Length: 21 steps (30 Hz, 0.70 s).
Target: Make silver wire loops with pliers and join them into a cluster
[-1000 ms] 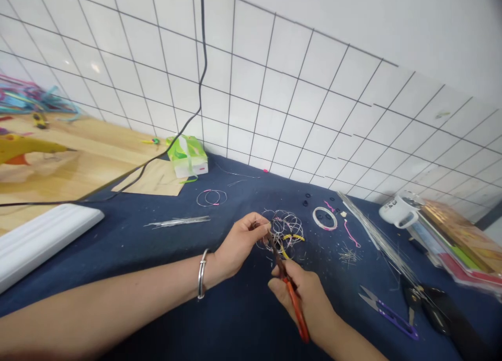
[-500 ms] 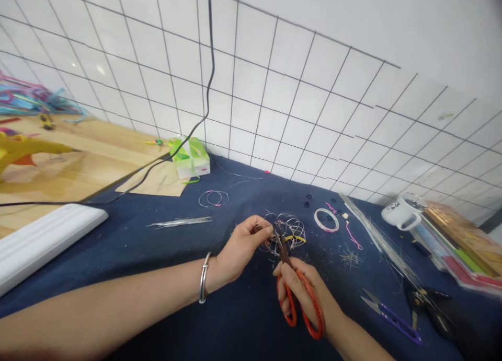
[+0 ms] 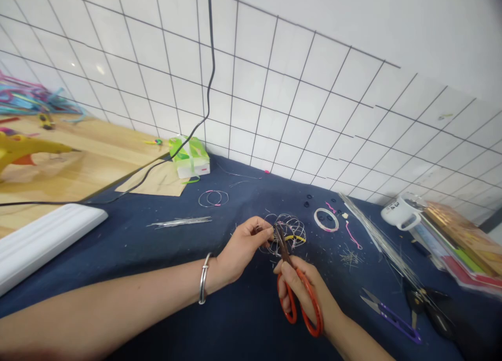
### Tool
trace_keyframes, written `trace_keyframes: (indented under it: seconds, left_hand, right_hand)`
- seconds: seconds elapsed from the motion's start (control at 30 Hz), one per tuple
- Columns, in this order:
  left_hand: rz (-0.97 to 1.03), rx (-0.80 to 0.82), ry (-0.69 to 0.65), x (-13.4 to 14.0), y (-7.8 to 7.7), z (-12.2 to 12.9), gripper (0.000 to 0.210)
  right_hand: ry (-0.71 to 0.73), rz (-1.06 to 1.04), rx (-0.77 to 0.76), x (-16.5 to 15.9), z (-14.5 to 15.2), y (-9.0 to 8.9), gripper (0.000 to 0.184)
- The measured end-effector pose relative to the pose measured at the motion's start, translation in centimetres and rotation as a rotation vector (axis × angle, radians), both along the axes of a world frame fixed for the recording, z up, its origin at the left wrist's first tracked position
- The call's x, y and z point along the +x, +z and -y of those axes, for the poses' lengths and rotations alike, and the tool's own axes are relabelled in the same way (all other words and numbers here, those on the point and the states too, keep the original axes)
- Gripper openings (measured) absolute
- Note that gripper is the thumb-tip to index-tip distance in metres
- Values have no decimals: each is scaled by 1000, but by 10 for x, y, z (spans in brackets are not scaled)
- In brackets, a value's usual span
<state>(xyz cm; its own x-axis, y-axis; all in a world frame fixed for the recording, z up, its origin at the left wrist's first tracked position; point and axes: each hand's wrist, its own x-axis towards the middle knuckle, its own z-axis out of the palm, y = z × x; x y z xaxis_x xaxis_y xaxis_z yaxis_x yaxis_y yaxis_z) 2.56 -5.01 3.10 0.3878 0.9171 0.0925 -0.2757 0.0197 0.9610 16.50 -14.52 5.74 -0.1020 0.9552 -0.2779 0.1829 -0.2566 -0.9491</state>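
My left hand (image 3: 248,243) is closed, thumb and forefinger pinched on the left side of a round wire frame (image 3: 295,225) made of thin looped wires. A yellow piece (image 3: 295,238) crosses part of that frame. Red-handled scissors (image 3: 314,311) are gripped in my right hand (image 3: 308,285), with fingers around the handles. Their dark blades point up and away, with the tips against the wires right beside my left fingertips. Whether a wire lies between the blades is too small to tell.
Thin wires (image 3: 182,222) and wire rings (image 3: 214,198) lie left on the dark cloth. To the right are a tape roll (image 3: 326,228), clippings (image 3: 350,257), purple-handled snips (image 3: 396,322), black-handled pliers (image 3: 437,316), a long wire bundle (image 3: 382,248) and a mug (image 3: 400,213). A black cable (image 3: 212,63) hangs behind.
The scissor handles have drawn slightly closer together in my right hand. My left hand and the wire frame stay almost in place.
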Motion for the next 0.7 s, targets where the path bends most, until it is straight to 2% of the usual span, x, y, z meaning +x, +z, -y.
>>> trace_keyframes:
  seconds: [0.7]
  left_hand:
    - [-3, 3, -6, 0, 0, 0, 12]
  right_hand:
    - [8, -16, -40, 1, -1, 3, 42]
